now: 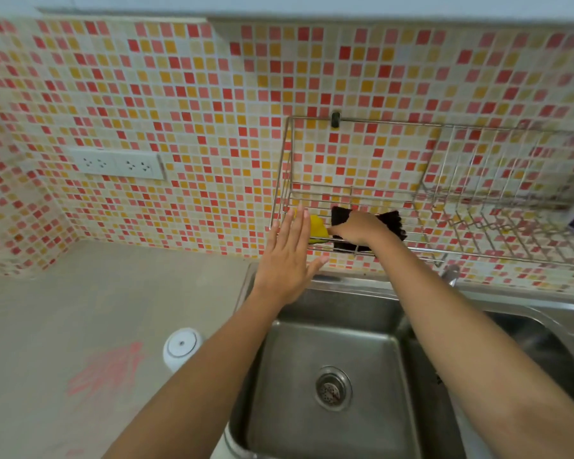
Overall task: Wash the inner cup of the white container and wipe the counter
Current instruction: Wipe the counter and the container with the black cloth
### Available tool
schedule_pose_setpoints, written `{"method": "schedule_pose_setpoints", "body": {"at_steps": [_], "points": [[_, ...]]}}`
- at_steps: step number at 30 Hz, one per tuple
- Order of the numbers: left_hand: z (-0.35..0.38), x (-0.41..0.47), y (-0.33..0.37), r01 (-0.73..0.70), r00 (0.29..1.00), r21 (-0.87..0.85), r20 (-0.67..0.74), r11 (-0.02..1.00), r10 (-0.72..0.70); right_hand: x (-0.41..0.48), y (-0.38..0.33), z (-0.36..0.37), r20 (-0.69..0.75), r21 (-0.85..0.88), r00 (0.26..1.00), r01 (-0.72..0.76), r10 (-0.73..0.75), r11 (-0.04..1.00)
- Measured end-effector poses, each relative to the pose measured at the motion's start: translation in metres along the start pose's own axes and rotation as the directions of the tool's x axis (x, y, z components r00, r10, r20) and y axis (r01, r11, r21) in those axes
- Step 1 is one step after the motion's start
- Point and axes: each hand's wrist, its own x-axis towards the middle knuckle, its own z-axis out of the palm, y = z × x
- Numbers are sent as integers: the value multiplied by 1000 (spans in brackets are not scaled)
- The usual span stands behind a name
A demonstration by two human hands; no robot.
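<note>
left hand [287, 256] is spread flat, fingers straight and together, holding nothing; its fingertips reach the left end of the wire rack [362, 193], in front of a yellow sponge [317, 226]. right hand [358, 228] is bent at the wrist inside the rack, lying over a black cloth [391, 223] with a ragged, fuzzy edge. its fingers are hidden under the hand, so whether they grip the cloth cannot be told. the sponge sits just left of the cloth on the rack's thin chrome bars.

the rack hangs on a wall of small glossy square tiles [179, 94] in red, orange and cream. below it is a brushed steel sink [355, 329], a deep rectangular basin with rounded corners and a round strainer drain [332, 388].

the container [181, 349], a smooth white cylinder with a domed top ringed by a dark line, stands upright on the matte grey counter [80, 309] left of the sink, just beside the left forearm. pink streaks [110, 369] mark the counter left of it.
</note>
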Motion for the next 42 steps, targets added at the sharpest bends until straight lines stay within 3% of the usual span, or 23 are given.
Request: {"method": "schedule_pose_setpoints", "body": {"at_steps": [5, 9, 15, 17, 20, 23, 25, 27, 29, 35, 42], "points": [[2, 1, 1, 8, 1000, -18, 4, 1000, -8, -4, -4, -9, -7, -91, 1000, 29, -30, 995], [0, 1, 2, 21, 999, -42, 33, 999, -20, -8, 1, -12, -159, -148, 987, 8, -32, 989], [-21, -19, -1, 33, 993, -149, 120, 988, -15, 0, 17, -7, -392, 46, 919, 69, -45, 997], [-24, -53, -15, 44, 996, -221, 92, 974, -24, -4, 16, -9, -514, 160, 857, 148, -45, 976], [-17, -119, -53, 113, 992, -244, 86, 963, -95, -30, 10, -10, -735, 173, 675, 274, -61, 946], [-5, -171, -101, 259, 961, -266, 166, 929, -220, -80, -6, -6, -843, 134, 528, 393, -104, 910], [5, -196, -129, 346, 932, -345, 232, 873, -278, -114, -19, 9, -866, 147, 488, 452, -106, 880], [17, -213, -147, 430, 897, -479, 322, 765, -303, -141, -31, 39, -852, 178, 511, 486, -113, 856], [29, -222, -157, 482, 871, -580, 398, 657, -289, -157, -43, 86, -796, 229, 595, 471, -115, 852], [75, -239, -184, 514, 858, -742, 447, 429, -253, -170, -85, 247, -432, 475, 899, 165, 66, 864], [99, -231, -207, 466, 884, -801, 438, 376, -162, -218, -138, 341, -139, 535, 973, -83, 184, 841]]}}
